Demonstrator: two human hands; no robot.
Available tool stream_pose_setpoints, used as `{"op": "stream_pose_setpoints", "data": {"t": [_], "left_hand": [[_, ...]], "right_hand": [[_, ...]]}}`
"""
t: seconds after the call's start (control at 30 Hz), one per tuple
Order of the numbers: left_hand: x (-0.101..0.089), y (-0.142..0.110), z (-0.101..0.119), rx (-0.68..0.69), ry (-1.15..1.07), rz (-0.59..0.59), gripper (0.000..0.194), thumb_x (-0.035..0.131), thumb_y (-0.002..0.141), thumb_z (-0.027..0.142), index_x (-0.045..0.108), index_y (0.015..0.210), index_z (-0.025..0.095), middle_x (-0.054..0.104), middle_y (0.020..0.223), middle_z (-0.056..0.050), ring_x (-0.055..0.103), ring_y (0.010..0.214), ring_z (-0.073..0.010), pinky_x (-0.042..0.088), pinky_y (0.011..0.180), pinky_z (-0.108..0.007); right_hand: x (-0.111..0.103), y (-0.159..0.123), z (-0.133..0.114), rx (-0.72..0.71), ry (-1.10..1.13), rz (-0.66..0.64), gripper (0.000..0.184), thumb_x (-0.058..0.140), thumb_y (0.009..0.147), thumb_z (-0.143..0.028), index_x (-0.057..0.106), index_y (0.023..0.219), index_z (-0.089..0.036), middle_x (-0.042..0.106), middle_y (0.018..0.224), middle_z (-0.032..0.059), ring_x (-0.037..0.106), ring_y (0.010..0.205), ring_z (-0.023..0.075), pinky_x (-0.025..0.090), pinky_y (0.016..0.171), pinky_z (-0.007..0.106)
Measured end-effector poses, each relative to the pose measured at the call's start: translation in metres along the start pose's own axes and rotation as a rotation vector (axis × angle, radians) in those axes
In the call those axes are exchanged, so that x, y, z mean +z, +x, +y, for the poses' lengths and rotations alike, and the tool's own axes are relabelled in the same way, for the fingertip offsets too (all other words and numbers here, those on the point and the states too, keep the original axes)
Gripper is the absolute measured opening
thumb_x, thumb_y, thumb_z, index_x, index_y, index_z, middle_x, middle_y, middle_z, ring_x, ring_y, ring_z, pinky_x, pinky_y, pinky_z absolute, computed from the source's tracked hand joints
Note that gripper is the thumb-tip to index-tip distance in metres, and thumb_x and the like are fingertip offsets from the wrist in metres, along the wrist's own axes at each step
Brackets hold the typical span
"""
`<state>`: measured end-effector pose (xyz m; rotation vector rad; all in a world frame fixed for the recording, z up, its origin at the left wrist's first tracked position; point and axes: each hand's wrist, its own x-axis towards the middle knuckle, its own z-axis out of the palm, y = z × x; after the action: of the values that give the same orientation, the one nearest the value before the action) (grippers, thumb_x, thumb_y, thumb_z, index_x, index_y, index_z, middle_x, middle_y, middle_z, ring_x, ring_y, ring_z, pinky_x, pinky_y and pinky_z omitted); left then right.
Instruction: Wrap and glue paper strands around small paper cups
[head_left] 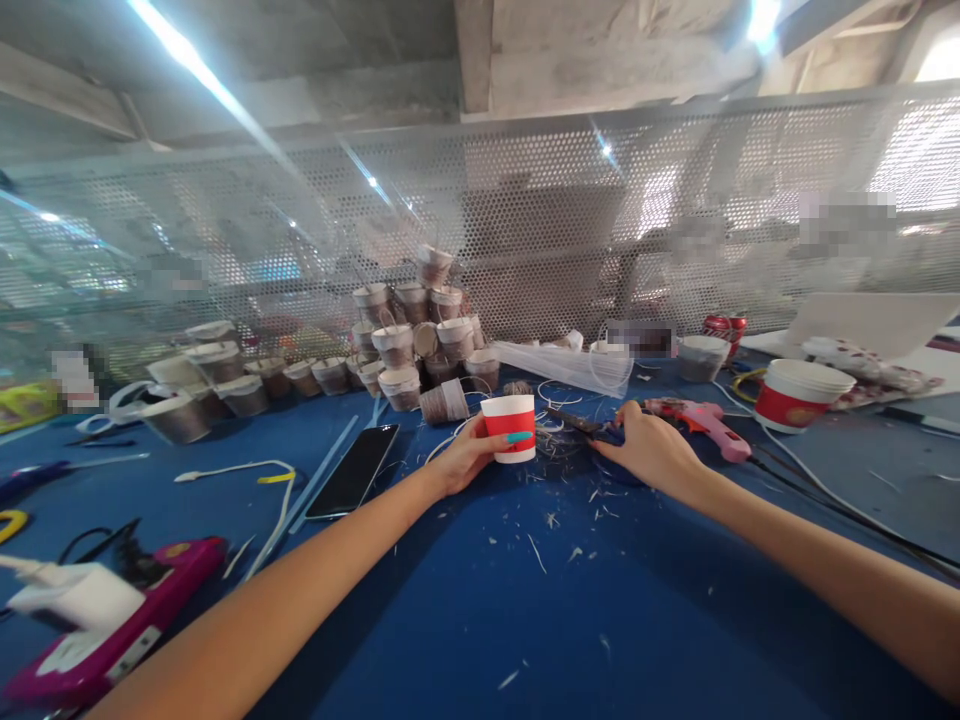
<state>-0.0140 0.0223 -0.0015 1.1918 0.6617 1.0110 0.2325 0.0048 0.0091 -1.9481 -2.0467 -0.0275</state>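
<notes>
Left fingers grip: left hand (466, 460) round paper cup (508, 415); right hand (651, 445) clasps dark tool (576, 422).
Tool tip just beside cup's right edge; blue tabletop (555, 630) spreads before cup.

Over there, the blue table (645, 610) bears a black phone (352, 474); pale scraps (553, 520) litter it; a magenta power strip (169, 598) too.

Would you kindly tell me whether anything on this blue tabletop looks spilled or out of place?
Yes, two things: a brown cup lies on its side just beyond the left hand, whereas most nearby ones stand upright, and pale scraps litter the tabletop, which looks untidy, though they may be mere trimmings.
</notes>
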Motion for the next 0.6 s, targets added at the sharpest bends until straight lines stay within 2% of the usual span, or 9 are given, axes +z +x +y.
{"op": "stream_pose_setpoints", "data": {"t": [0.17, 0.3, 0.37, 0.47, 0.53, 0.6], "left_hand": [[-0.003, 0.001, -0.003, 0.019, -0.014, -0.021, 0.046, 0.071, 0.061, 0.016, 0.057, 0.105, 0.013, 0.067, 0.098, -0.010, 0.061, 0.094, -0.0242, 0.039, 0.091, -0.042], [-0.007, 0.002, -0.004, 0.044, -0.080, 0.047, 0.044, 0.069, 0.066, 0.020, 0.054, 0.107, 0.017, 0.067, 0.097, -0.008, 0.063, 0.090, -0.0234, 0.044, 0.086, -0.039], [-0.009, 0.003, -0.001, 0.063, -0.080, 0.091, 0.045, 0.069, 0.066, 0.023, 0.052, 0.107, 0.019, 0.067, 0.096, -0.007, 0.064, 0.086, -0.0224, 0.046, 0.082, -0.037], [-0.011, 0.007, 0.010, 0.114, -0.060, 0.151, 0.047, 0.072, 0.063, 0.034, 0.053, 0.103, 0.019, 0.067, 0.093, -0.006, 0.065, 0.079, -0.0215, 0.049, 0.074, -0.034], [-0.012, 0.010, 0.023, 0.172, -0.060, 0.188, 0.048, 0.067, 0.065, 0.046, 0.054, 0.102, 0.018, 0.066, 0.092, -0.007, 0.064, 0.077, -0.0213, 0.050, 0.070, -0.033], [-0.014, 0.011, 0.039, 0.219, -0.032, 0.227, 0.051, 0.066, 0.064, 0.050, 0.056, 0.102, 0.018, 0.065, 0.089, -0.007, 0.062, 0.075, -0.0200, 0.050, 0.069, -0.033]], "right_hand": [[0.002, 0.001, 0.000, -0.034, 0.058, 0.103, 0.041, 0.045, 0.078, -0.044, 0.047, 0.099, -0.009, 0.063, 0.074, 0.0139, 0.061, 0.070, 0.0268, 0.040, 0.056, 0.032], [0.004, 0.005, 0.004, -0.198, 0.094, 0.321, 0.027, 0.043, 0.079, -0.038, 0.049, 0.091, -0.014, 0.058, 0.089, 0.0143, 0.055, 0.085, 0.0258, 0.043, 0.071, 0.036], [0.005, 0.005, 0.005, -0.232, 0.081, 0.404, 0.022, 0.042, 0.080, -0.034, 0.050, 0.089, -0.016, 0.055, 0.090, 0.0136, 0.052, 0.086, 0.0255, 0.042, 0.075, 0.037], [0.004, 0.002, 0.003, -0.231, 0.039, 0.468, 0.022, 0.038, 0.083, -0.033, 0.051, 0.089, -0.016, 0.054, 0.089, 0.0128, 0.047, 0.089, 0.0268, 0.040, 0.077, 0.039], [0.003, -0.002, 0.000, -0.251, 0.016, 0.495, 0.023, 0.037, 0.084, -0.033, 0.052, 0.090, -0.016, 0.054, 0.092, 0.0129, 0.044, 0.094, 0.0285, 0.038, 0.080, 0.041], [0.002, -0.005, -0.004, -0.293, 0.022, 0.500, 0.023, 0.037, 0.085, -0.032, 0.052, 0.092, -0.016, 0.054, 0.096, 0.0129, 0.042, 0.096, 0.0284, 0.037, 0.083, 0.041]]}}
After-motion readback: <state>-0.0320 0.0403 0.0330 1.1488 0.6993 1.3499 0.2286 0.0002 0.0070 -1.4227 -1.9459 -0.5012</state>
